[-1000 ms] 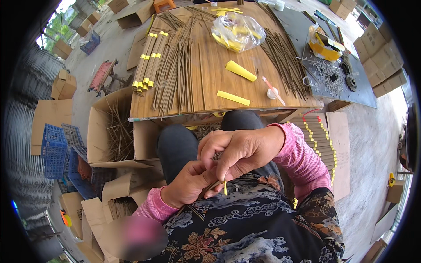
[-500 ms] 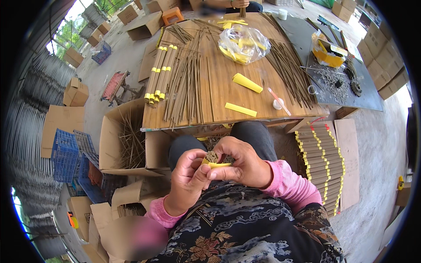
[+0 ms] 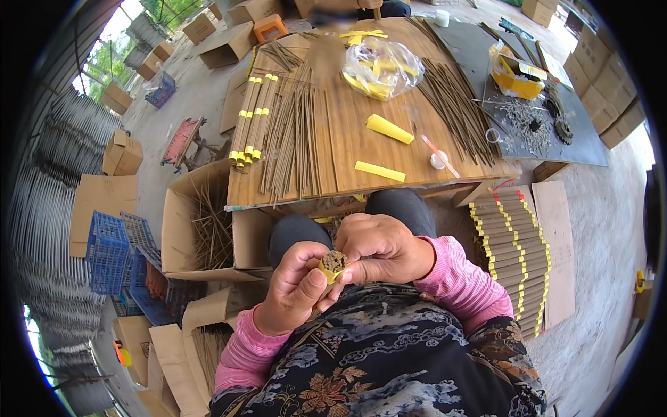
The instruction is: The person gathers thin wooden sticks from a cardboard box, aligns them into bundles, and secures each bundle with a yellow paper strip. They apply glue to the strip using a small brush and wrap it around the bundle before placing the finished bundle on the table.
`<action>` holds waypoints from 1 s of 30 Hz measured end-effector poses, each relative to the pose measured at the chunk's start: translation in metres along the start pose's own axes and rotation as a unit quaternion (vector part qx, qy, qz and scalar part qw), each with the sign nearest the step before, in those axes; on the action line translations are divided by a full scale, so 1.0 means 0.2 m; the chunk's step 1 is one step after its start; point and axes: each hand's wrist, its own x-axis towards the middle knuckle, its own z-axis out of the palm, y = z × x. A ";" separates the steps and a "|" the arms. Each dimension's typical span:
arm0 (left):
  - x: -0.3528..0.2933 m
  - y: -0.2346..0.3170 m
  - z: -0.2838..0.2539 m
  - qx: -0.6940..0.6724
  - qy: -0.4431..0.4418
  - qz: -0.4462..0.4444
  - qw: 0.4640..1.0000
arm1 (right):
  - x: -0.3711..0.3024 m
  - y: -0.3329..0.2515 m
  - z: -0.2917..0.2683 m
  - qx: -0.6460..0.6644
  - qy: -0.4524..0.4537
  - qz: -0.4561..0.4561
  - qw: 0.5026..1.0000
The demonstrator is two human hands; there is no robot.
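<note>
Over my lap, my left hand (image 3: 293, 286) grips a round bundle of thin brown incense sticks (image 3: 334, 260), seen end-on. A yellow paper strip (image 3: 327, 274) curves around the near side of the bundle's end. Beside it, my right hand (image 3: 383, 249) pinches the strip between thumb and fingers, close against the sticks. The rest of the bundle is hidden by my hands. Ahead on the wooden table (image 3: 347, 160) lie a loose yellow strip (image 3: 380, 172) and a stack of yellow strips (image 3: 389, 129).
Banded bundles (image 3: 251, 118) and loose sticks (image 3: 295, 139) lie on the table's left, near a plastic bag (image 3: 382, 67). A white glue pot (image 3: 438, 160) with a brush sits right. Many banded bundles (image 3: 511, 257) lie low right; an open carton (image 3: 198, 267) stands left.
The yellow strip stretched across the front of the sticks before; now it bends around the bundle's end. My right fingers have drawn in against the bundle. The view has shifted slightly.
</note>
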 end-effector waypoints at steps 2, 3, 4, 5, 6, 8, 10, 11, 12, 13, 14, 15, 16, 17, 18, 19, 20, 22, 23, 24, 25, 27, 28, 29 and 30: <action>0.02 0.01 0.00 -0.022 -0.019 -0.007 1.000 | 0.03 -0.01 -0.03 -0.024 0.000 -0.027 0.999; 0.01 0.01 0.01 -0.033 -0.030 -0.011 0.999 | 0.01 -0.01 -0.03 -0.035 -0.001 -0.026 0.999; 0.02 0.02 0.00 -0.032 -0.048 -0.023 0.998 | 0.01 -0.01 -0.04 -0.037 -0.002 -0.024 0.999; 0.03 0.02 -0.01 -0.033 -0.063 -0.031 0.997 | 0.01 -0.01 -0.05 -0.042 0.000 -0.024 0.999; 0.03 0.02 -0.02 -0.045 -0.073 -0.035 0.996 | 0.02 0.00 -0.05 -0.030 0.012 -0.006 0.999; 0.03 0.01 -0.02 -0.057 -0.085 -0.034 0.994 | 0.02 -0.01 -0.06 -0.038 0.018 -0.017 0.999; 0.04 0.02 0.00 -0.057 -0.088 -0.009 0.994 | 0.05 -0.07 -0.07 -0.072 0.016 -0.074 0.995; 0.05 0.04 0.03 -0.086 -0.091 -0.024 0.992 | 0.06 -0.09 -0.08 -0.091 0.009 -0.100 0.991; 0.07 0.06 0.02 -0.028 -0.104 -0.004 0.994 | 0.06 -0.11 -0.09 -0.103 0.011 -0.116 0.988; 0.08 0.06 0.01 0.024 -0.111 0.008 0.993 | 0.06 -0.12 -0.09 -0.109 0.014 -0.120 0.987; 0.07 0.06 0.00 0.073 -0.106 0.012 0.992 | 0.05 -0.13 -0.08 -0.114 0.018 -0.124 0.985; 0.07 0.06 -0.02 0.122 -0.100 0.017 0.987 | 0.05 -0.14 -0.08 -0.119 0.021 -0.129 0.984; 0.06 0.07 -0.03 0.170 -0.093 0.019 0.981 | 0.05 -0.15 -0.08 -0.127 0.025 -0.128 0.983; 0.06 0.08 -0.02 0.175 -0.102 0.023 0.979 | 0.05 -0.16 -0.08 -0.127 0.023 -0.124 0.984; 0.06 0.11 0.00 0.181 -0.110 0.027 0.977 | 0.04 -0.17 -0.07 -0.128 0.022 -0.120 0.984; 0.06 0.13 0.02 0.187 -0.118 0.030 0.975 | 0.04 -0.17 -0.07 -0.128 0.020 -0.117 0.985; 0.07 0.13 0.02 0.202 -0.123 0.031 0.971 | 0.04 -0.18 -0.07 -0.130 0.025 -0.125 0.983; 0.08 0.14 0.02 0.232 -0.135 0.033 0.963 | 0.05 -0.18 -0.07 -0.137 0.034 -0.141 0.980; 0.09 0.14 0.03 0.234 -0.139 0.036 0.962 | 0.05 -0.19 -0.07 -0.137 0.034 -0.139 0.980; 0.10 0.15 0.04 0.237 -0.143 0.038 0.960 | 0.05 -0.19 -0.08 -0.138 0.034 -0.137 0.980; 0.11 0.15 0.04 0.240 -0.145 0.039 0.959 | 0.04 -0.19 -0.09 -0.136 0.035 -0.135 0.981; 0.12 0.14 0.07 0.221 -0.122 0.023 0.967 | 0.05 -0.19 -0.10 -0.140 0.043 -0.141 0.979; 0.12 0.14 0.08 0.210 -0.110 0.013 0.971 | 0.04 -0.18 -0.11 -0.140 0.048 -0.143 0.979; 0.12 0.14 0.08 0.187 -0.113 -0.003 0.976 | 0.04 -0.18 -0.12 -0.147 0.052 -0.144 0.977; 0.14 0.14 0.08 0.163 -0.117 -0.018 0.980 | 0.04 -0.17 -0.13 -0.155 0.056 -0.145 0.976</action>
